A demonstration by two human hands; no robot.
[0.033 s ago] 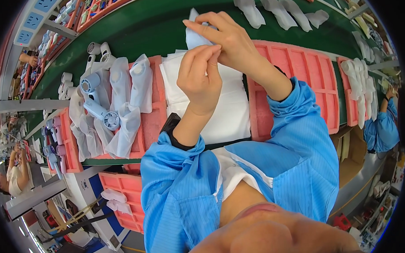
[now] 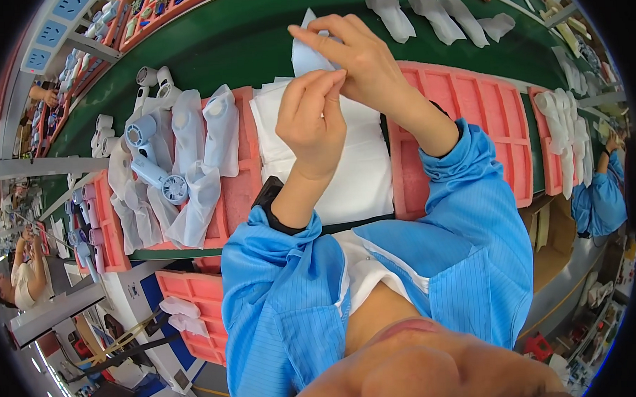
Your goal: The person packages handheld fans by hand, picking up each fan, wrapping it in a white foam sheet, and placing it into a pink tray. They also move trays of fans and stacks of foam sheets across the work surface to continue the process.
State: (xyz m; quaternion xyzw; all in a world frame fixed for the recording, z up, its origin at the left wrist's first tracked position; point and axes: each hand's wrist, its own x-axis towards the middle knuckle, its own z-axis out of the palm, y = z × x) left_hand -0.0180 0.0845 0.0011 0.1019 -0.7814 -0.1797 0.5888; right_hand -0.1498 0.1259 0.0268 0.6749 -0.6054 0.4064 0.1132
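Above the far edge of a stack of white bags [image 2: 352, 176], my right hand [image 2: 369, 61] is closed round a light-blue thing in a translucent bag [image 2: 307, 57], its pointed corner sticking up. Most of that thing is hidden behind my fingers. Just nearer, my left hand [image 2: 310, 124] is closed in a pinch, thumb and fingertips meeting beside the right hand's fingers. What the pinch holds, if anything, is too small to make out. To the left, bagged handheld fans [image 2: 221, 128] and an unbagged light-blue fan [image 2: 145, 129] lie in a pink tray [image 2: 241, 191].
At right stands a pink divided tray [image 2: 464, 121]. Several bagged items [image 2: 434, 16] lie on the green table [image 2: 254, 45] at the far right. White fans [image 2: 162, 81] sit at the far left. Co-workers, one in a blue sleeve [image 2: 598, 204], are at both sides.
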